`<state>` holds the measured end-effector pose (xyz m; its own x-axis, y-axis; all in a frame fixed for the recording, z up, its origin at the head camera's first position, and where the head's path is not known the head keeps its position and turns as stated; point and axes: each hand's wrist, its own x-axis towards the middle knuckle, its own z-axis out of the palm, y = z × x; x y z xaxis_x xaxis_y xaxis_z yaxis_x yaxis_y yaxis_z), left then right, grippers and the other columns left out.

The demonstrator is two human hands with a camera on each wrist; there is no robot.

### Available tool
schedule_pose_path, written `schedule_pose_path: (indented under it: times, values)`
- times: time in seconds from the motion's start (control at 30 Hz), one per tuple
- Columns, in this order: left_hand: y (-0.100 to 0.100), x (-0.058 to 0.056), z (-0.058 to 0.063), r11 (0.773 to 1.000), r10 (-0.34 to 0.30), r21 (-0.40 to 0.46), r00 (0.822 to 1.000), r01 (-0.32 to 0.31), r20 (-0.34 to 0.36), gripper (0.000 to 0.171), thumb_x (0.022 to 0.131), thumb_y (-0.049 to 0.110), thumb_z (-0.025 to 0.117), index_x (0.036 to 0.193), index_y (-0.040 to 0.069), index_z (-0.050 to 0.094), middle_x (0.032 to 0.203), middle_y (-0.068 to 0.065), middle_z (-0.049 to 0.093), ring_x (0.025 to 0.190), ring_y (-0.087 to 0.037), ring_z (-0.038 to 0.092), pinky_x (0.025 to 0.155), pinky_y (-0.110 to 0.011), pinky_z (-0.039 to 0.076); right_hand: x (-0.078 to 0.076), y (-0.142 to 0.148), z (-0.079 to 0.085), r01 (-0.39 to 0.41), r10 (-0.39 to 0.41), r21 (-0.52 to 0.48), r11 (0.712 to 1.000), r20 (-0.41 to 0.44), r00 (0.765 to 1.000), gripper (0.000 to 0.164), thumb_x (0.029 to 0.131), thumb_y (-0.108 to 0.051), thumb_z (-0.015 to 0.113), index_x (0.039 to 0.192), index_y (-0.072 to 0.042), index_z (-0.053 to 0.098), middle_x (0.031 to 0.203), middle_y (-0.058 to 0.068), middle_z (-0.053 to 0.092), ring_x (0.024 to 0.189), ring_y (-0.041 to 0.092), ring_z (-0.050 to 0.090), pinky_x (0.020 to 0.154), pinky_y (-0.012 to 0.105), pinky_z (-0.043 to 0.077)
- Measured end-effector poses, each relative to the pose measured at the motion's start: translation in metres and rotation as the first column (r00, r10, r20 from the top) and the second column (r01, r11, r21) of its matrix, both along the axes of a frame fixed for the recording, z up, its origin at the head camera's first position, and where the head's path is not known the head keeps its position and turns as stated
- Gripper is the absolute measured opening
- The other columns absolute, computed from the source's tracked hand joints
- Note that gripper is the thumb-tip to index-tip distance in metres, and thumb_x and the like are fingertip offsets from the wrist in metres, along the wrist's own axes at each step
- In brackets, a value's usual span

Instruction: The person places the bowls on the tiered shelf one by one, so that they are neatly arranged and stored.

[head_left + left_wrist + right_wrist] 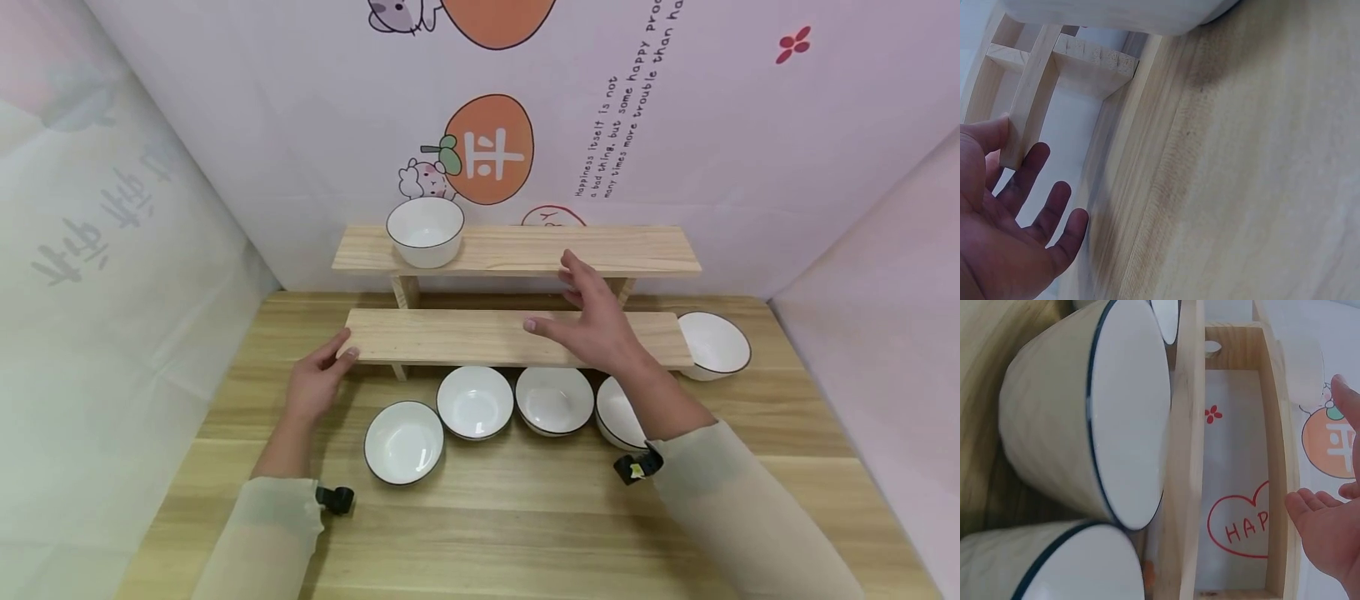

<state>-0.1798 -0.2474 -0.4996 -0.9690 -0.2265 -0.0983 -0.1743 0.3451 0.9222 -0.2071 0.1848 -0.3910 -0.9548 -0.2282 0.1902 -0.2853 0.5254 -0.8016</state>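
A two-tier wooden shelf (442,337) stands toward the back of the table. My left hand (315,383) pinches the left end of its lower board between thumb and fingers; in the left wrist view the other fingers (1057,203) spread away from the wood. Over the right part of the lower board hovers my right hand (600,329), fingers extended, holding nothing. A white bowl with a dark rim (426,229) sits on the left of the upper board (540,250). Below my right forearm, another white bowl (618,412) is partly hidden.
In front of the shelf, more white bowls stand on the wooden table (510,533): a left bowl (403,443), a middle bowl (476,402) and a neighbouring bowl (555,400). One bowl (716,343) is by the shelf's right end. A printed cloth (300,125) hangs behind.
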Motion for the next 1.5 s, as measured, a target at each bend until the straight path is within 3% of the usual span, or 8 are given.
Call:
schedule_pose_path:
  times: [0.47,0.73,1.23,1.5]
  values:
    - [0.002,0.001,0.001,1.0,-0.003,-0.01,1.0,0.003,-0.001,0.061,0.096,0.051,0.073,0.149,0.024,0.059,0.158,-0.001,0.048,0.147,-0.023,0.041,0.118,-0.04,0.037,0.014,0.031,-0.008,0.04,-0.041,0.024,0.999,0.025,0.999,0.114,0.084,-0.046,0.087,0.168,-0.018,0.015,0.167,0.008,0.03,0.146,0.035,0.041,0.118,0.05,0.036]
    - [0.002,0.0,0.002,1.0,-0.001,-0.024,1.0,0.001,0.006,0.061,0.094,0.054,0.073,0.148,0.027,0.059,0.157,-0.001,0.049,0.146,-0.023,0.042,0.118,-0.04,0.037,0.022,0.044,-0.014,0.062,-0.063,0.058,0.996,0.011,0.998,0.113,0.084,-0.046,0.087,0.168,-0.019,0.015,0.169,0.009,0.027,0.149,0.035,0.037,0.119,0.052,0.036]
    - [0.004,-0.001,0.006,1.0,-0.005,0.01,1.0,0.005,0.008,0.061,0.095,0.052,0.073,0.149,0.026,0.058,0.156,0.001,0.05,0.147,-0.019,0.04,0.117,-0.039,0.039,0.028,0.077,-0.024,0.12,-0.12,0.049,0.991,-0.016,0.993,0.104,0.083,-0.038,0.09,0.164,-0.013,0.029,0.16,0.014,0.041,0.144,0.035,0.04,0.116,0.054,0.038]
    - [0.004,0.002,0.005,1.0,-0.003,0.017,1.0,0.002,0.021,0.06,0.096,0.05,0.073,0.149,0.027,0.058,0.157,0.002,0.049,0.148,-0.019,0.039,0.118,-0.037,0.037,0.036,0.098,-0.029,0.154,-0.157,0.072,0.985,0.031,0.987,0.111,0.085,-0.04,0.088,0.168,-0.016,0.017,0.166,0.015,0.031,0.148,0.038,0.037,0.116,0.056,0.038]
